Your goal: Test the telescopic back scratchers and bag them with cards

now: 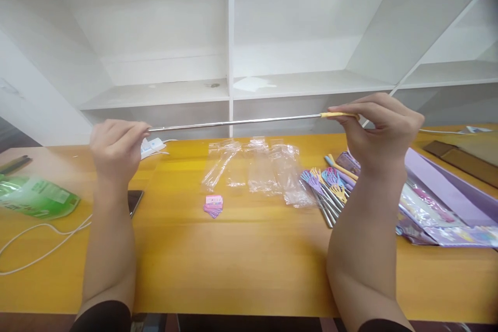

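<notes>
A telescopic back scratcher (233, 122) is stretched out almost level above the table, its thin metal rod drawn long. My left hand (119, 142) is closed around one end, and the tip there is hidden in the fingers. At the other end, my right hand (383, 122) pinches the yellow grip between thumb and fingers. Below my right wrist lies a pile of back scratchers (330, 187) with small claw-shaped heads in yellow, purple, blue and pink on metal rods. Clear plastic bags (260, 168) lie flat at mid-table, with a small stack of pink cards (213, 206) in front.
A purple box (451, 187) with packaged items sits at the right. On the left are a green pouch (39, 197), a white cable (46, 225), a phone (135, 201) partly behind my forearm, and a white power strip (153, 147). White shelving (231, 36) rises behind the table.
</notes>
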